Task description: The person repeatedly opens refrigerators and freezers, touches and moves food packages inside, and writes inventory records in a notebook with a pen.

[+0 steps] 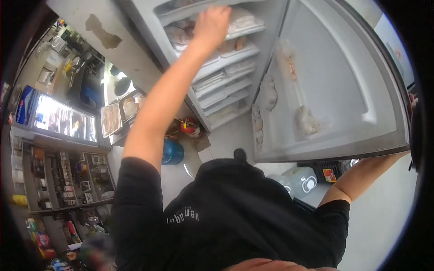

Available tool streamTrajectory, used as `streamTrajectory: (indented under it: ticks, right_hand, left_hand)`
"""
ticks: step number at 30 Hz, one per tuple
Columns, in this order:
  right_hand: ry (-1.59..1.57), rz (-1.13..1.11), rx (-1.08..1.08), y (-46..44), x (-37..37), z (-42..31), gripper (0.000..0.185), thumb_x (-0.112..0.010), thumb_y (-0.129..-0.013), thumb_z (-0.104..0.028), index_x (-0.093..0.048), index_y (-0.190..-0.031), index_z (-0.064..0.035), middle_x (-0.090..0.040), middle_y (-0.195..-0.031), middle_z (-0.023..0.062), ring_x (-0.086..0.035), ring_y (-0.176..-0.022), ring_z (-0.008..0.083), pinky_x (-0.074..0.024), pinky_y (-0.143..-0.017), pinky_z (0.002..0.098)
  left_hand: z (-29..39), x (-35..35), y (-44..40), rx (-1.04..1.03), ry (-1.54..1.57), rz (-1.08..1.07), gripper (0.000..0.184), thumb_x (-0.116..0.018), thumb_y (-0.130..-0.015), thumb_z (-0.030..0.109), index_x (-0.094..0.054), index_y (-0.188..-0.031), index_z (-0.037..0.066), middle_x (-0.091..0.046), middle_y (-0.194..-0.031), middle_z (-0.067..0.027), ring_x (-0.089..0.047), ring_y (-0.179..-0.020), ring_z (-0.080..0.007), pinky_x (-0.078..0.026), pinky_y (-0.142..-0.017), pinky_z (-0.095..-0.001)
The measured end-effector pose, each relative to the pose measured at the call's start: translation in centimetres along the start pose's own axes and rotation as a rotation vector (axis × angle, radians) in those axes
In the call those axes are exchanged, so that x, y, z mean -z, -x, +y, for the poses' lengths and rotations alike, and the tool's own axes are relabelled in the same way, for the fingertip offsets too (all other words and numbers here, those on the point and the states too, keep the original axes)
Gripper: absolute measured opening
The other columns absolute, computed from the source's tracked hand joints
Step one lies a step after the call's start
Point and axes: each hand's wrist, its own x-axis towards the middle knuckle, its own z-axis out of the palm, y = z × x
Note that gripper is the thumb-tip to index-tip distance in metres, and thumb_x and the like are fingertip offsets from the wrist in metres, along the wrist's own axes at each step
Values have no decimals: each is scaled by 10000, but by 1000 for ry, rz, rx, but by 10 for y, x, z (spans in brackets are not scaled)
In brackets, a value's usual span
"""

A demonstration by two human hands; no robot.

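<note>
My left hand reaches into the upper part of an upright freezer. Its fingers bend downward, closed, over a shelf of bagged frozen food; whatever is between them is hidden. Beside that hand lies a pale wrapped package on the same shelf. The freezer door stands wide open to the right, with small frosty bags along its inside. My right arm passes behind the door, and my right hand shows only partly at its outer edge, fingers wrapped round it.
Lower shelves hold flat packs and trays. Left of the freezer are food trays, a blue gas cylinder and a red fire extinguisher. Clear jugs stand beneath the door. A stocked shelf unit is at far left.
</note>
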Motion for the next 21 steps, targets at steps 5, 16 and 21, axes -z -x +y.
streamTrajectory:
  ticks: [5,16,21]
  right_hand:
    - [1025,523,656,47,37,-62,420,-435,-1043,-321,-625,-955,43,-656,-949,164,-627,-870,219,-532,-795,353]
    - [693,42,-401,92,-147,183,177,-591,-960,-143,-667,-941,16,-718,-800,97,-687,-777,165,-510,-738,271]
    - [461,199,-763,79,-135,256,403,-552,-988,-351,-641,-1072,33,-723,-854,145,-696,-793,176,-533,-694,279]
  left_hand:
    - [-34,-75,-58,57,-306,-114,197,-535,-855,97,-729,-864,61,-696,-928,-179,-683,-883,-334,-558,-718,-436]
    - [-24,-109,-88,157,-426,-372,156,-626,-790,103,-739,-886,56,-708,-1037,-145,-659,-1047,-288,-560,-786,-366]
    - [46,-54,-59,28,-246,-141,103,-679,-810,154,-704,-887,92,-649,-909,-71,-614,-925,-284,-531,-755,-412]
